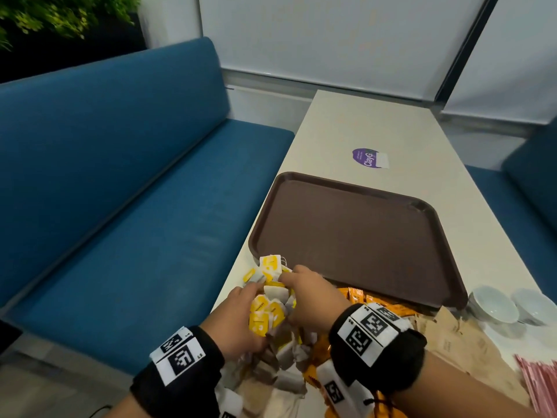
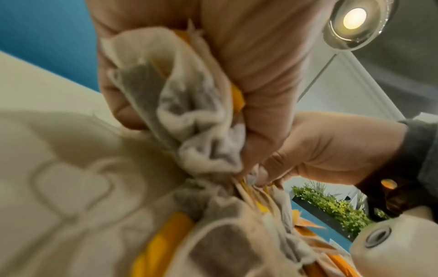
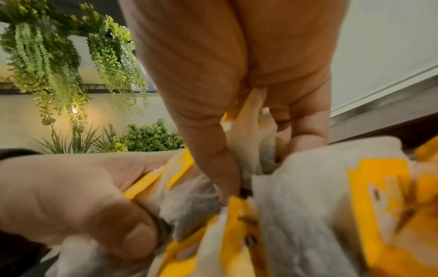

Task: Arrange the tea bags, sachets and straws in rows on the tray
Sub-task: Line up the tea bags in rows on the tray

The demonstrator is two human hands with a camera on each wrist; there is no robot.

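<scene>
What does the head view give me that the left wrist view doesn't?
Only the head view shows the brown tray, bare of items, plus the orange sachets, pink straws and white bowls beside it. Only the left wrist view shows the left hand's grip from below, fingers curled round crumpled tea bags. Both show the right hand meeting the left in the pile.

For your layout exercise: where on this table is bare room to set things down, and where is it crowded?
Free: the whole floor of the brown tray, inside its rim, and the table beyond it, around the purple sticker. Crowded: the near edge, where both hands grip the tea bags, with orange sachets, straws and bowls alongside.
</scene>
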